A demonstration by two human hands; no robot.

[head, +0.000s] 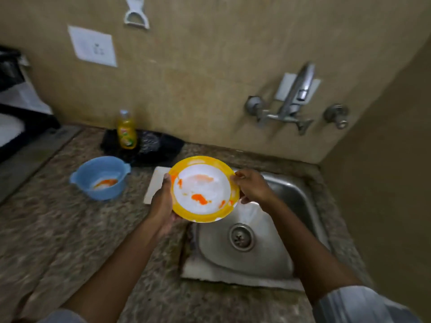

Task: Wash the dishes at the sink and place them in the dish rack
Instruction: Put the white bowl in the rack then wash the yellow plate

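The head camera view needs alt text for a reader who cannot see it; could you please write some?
Both hands, left and right, hold a yellow-rimmed plate smeared with orange food over the edge of a steel sink. A dirty blue bowl and a dish soap bottle stand on the granite counter to the left.

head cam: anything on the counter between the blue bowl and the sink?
Yes, in the head view: a flat white board lies between the blue bowl and the sink, partly hidden behind the held plate.
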